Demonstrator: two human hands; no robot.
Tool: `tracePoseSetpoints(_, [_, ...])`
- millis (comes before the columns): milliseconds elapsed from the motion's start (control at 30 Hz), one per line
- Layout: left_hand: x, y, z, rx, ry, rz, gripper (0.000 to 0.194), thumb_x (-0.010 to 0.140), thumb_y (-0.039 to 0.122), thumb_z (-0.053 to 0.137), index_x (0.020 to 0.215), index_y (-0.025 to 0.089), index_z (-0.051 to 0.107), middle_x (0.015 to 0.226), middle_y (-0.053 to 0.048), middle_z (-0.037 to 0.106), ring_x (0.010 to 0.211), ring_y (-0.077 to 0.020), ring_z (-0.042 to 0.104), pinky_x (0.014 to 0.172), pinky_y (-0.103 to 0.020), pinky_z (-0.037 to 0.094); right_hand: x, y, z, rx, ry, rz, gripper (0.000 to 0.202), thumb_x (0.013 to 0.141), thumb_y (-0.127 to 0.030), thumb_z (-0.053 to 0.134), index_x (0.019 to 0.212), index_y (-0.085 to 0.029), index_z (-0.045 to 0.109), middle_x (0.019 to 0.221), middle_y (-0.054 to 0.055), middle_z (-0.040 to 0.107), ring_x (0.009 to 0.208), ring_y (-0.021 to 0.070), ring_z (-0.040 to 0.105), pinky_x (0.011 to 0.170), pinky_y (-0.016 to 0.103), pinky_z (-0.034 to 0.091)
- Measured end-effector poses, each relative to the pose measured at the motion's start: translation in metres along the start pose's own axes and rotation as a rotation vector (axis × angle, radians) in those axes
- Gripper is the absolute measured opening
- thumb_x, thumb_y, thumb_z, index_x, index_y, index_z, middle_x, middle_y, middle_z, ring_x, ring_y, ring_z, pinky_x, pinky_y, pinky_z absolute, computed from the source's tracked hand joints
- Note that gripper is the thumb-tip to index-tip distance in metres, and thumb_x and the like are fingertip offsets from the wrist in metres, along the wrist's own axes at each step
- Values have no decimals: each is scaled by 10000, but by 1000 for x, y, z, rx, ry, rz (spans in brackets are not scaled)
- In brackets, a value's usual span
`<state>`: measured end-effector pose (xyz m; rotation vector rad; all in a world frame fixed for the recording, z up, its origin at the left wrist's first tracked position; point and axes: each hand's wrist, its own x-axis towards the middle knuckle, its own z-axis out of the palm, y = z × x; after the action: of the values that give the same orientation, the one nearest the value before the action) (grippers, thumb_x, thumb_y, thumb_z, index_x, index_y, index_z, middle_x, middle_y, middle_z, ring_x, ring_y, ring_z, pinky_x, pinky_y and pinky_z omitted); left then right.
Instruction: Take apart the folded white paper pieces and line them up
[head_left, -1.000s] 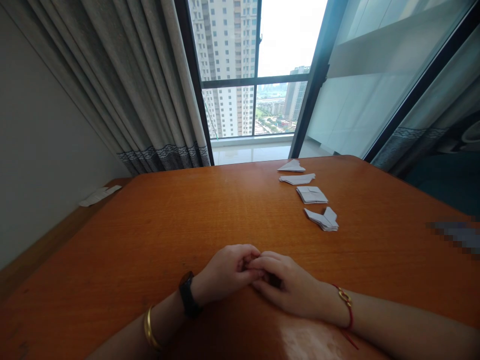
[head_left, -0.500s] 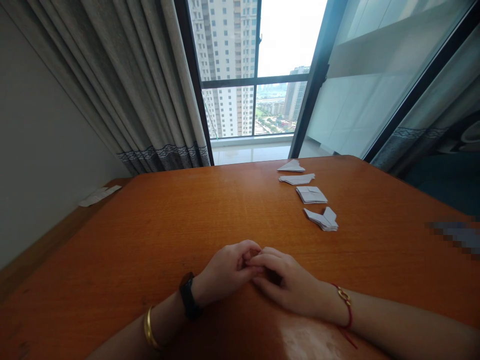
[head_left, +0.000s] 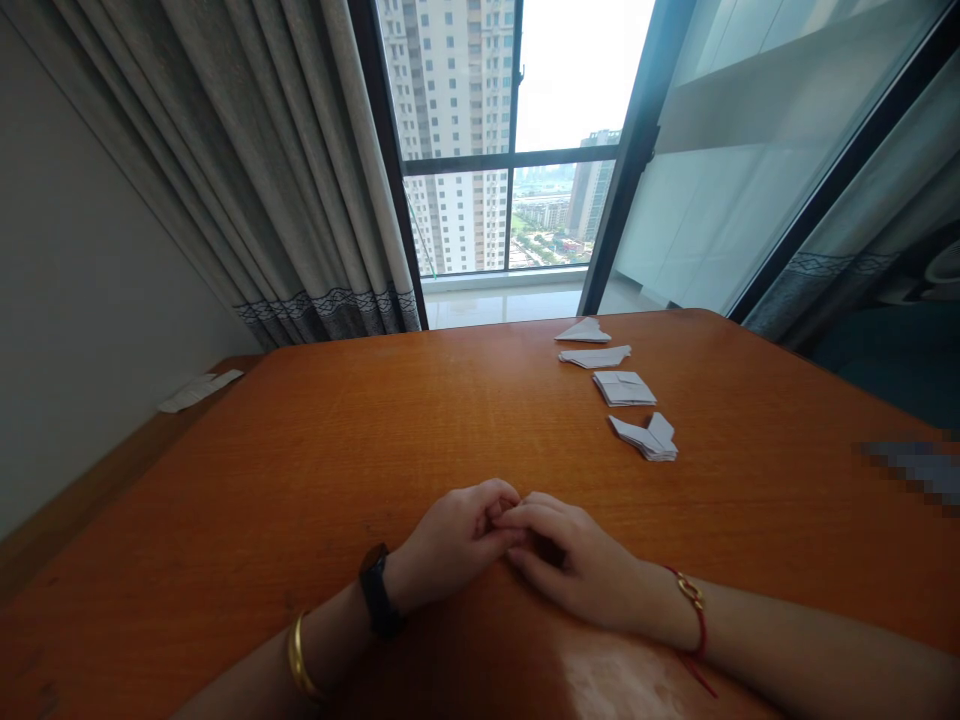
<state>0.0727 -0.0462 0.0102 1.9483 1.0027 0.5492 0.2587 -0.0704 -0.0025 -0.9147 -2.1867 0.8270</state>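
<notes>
My left hand and my right hand rest together on the wooden table, close to me. Their fingertips meet and overlap, with the right fingers lying over the left ones. Both sets of fingers are curled, and no object shows in either hand. Beyond them to the right, folded white papers lie in a row: a winged paper shape nearest, then a flat folded square, a long narrow folded paper, and a pointed paper plane farthest away.
The brown table reaches toward a tall window. Some white paper lies at the far left edge. Grey curtains hang on the left. A blurred-out grey patch sits at the right edge.
</notes>
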Motion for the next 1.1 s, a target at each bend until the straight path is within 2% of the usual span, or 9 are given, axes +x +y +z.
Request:
tracePoseSetpoints(67, [0, -1, 0, -28, 10, 12, 218, 800, 175, 592, 1017, 190, 603, 715, 58, 518, 630, -93, 453, 602, -198, 360, 0, 1, 0, 4, 6, 1, 289, 817, -114, 567, 1095, -181, 609, 917, 54, 618, 798, 149, 565, 731, 274, 468])
tracePoseSetpoints(133, [0, -1, 0, -26, 1, 8, 215, 804, 179, 588, 1017, 194, 604, 719, 57, 526, 634, -94, 456, 603, -199, 359, -1, 2, 1, 9, 10, 2, 297, 821, -115, 565, 1108, -179, 603, 924, 56, 622, 799, 149, 567, 731, 274, 470])
tracePoseSetpoints(233, [0, 0, -1, 13, -26, -12, 97, 823, 236, 585, 897, 178, 610, 717, 42, 555, 637, -105, 461, 590, -210, 351, -2, 2, 1, 14, 11, 2, 298, 827, -119, 562, 1118, -176, 597, 927, 58, 628, 809, 153, 574, 737, 277, 472])
tracePoseSetpoints(367, [-1, 1, -2, 56, -29, -16, 104, 830, 267, 587, 798, 169, 593, 722, 28, 577, 643, -111, 469, 594, -216, 351, -2, 1, 0, 17, 2, 5, 289, 832, -121, 561, 1113, -179, 599, 918, 56, 631, 810, 153, 579, 739, 277, 472])
tracePoseSetpoints(467, [-1, 1, -2, 29, -20, -7, 84, 825, 249, 592, 864, 175, 606, 720, 38, 565, 637, -106, 464, 594, -211, 354, -1, 0, 0, 15, 11, 4, 290, 827, -116, 563, 1107, -181, 601, 922, 57, 630, 811, 154, 580, 738, 276, 473])
tracePoseSetpoints(600, [-1, 0, -1, -21, 2, 17, 230, 814, 209, 595, 1045, 203, 605, 746, 52, 556, 648, -99, 470, 614, -204, 368, 0, 0, 0, 14, 13, 2, 296, 826, -112, 560, 1109, -187, 601, 953, 58, 631, 819, 152, 579, 741, 274, 471])
tracePoseSetpoints(900, [0, 0, -2, 39, -25, -19, 93, 824, 258, 587, 851, 170, 604, 707, 37, 556, 618, -106, 441, 572, -215, 338, -2, 2, 1, 18, 7, 7, 287, 832, -128, 560, 1110, -182, 603, 925, 57, 629, 807, 153, 577, 736, 279, 473])
tracePoseSetpoints(1100, [0, 1, -1, -7, -14, 2, 159, 822, 229, 590, 973, 185, 609, 721, 46, 539, 636, -103, 454, 595, -209, 356, -1, 2, 0, 15, 9, 7, 296, 823, -114, 561, 1108, -181, 604, 923, 56, 623, 806, 150, 570, 736, 273, 469])
